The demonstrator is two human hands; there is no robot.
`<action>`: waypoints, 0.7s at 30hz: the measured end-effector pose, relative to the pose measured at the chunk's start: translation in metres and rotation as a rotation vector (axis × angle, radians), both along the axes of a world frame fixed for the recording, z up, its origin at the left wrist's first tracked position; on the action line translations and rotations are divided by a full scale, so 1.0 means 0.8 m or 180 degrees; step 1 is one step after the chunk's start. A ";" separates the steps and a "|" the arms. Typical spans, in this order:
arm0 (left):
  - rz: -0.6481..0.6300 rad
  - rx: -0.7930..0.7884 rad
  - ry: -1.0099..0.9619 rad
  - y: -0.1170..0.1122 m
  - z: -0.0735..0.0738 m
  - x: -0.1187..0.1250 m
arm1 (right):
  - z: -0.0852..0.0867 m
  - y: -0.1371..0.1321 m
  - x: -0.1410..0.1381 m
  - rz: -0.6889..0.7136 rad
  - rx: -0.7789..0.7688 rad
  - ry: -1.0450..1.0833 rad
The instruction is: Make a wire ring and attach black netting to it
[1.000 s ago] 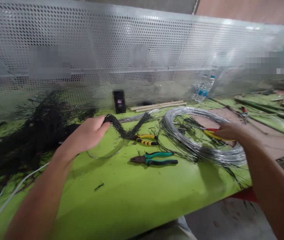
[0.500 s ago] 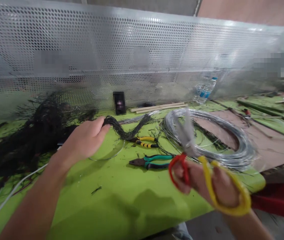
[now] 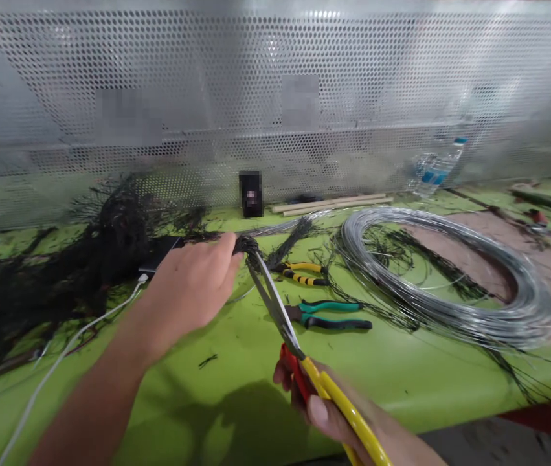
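My left hand (image 3: 192, 291) is closed around a bundle of black fibrous strands (image 3: 250, 244) that trails from a big black tangle (image 3: 85, 259) on the left of the green table (image 3: 236, 395). My right hand (image 3: 338, 414), low in the picture, grips red-and-yellow-handled scissors (image 3: 299, 356). Their long blades point up and left, with the tips at the strands just beyond my left fingers.
Yellow-handled pliers (image 3: 302, 272) and green-handled pliers (image 3: 328, 314) lie mid-table. A large coil of silver wire (image 3: 450, 278) lies to the right. A perforated metal panel (image 3: 275, 97) stands behind, with a water bottle (image 3: 435, 169), wooden sticks (image 3: 333, 203) and a small black object (image 3: 250, 193) along it. A white cable (image 3: 61, 356) runs at left.
My right hand picked the scissors off the wire coil, swung them down and left, and brought the blades to the strands. My left hand kept its hold on the bundle.
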State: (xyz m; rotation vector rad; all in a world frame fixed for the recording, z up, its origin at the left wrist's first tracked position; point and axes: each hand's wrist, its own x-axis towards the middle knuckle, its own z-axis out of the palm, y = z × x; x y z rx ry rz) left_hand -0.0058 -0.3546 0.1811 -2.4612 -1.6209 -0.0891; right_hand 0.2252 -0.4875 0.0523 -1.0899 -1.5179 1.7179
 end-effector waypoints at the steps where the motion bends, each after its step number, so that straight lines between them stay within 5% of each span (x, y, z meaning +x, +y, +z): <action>1: 0.0001 0.0028 0.0052 -0.002 -0.001 0.001 | 0.002 0.007 -0.004 -0.0076 -0.0145 0.0118; 5: 0.0097 0.0169 0.0167 -0.008 -0.001 0.004 | 0.001 0.022 -0.017 -0.0225 -0.0211 0.0374; 11: 0.0365 0.0382 0.0362 -0.008 0.003 0.001 | 0.019 -0.001 -0.018 -0.0139 -0.0700 -0.0047; 21: 0.0259 0.0271 0.0587 -0.019 0.000 0.011 | 0.039 0.020 -0.016 0.0023 -0.0376 0.0155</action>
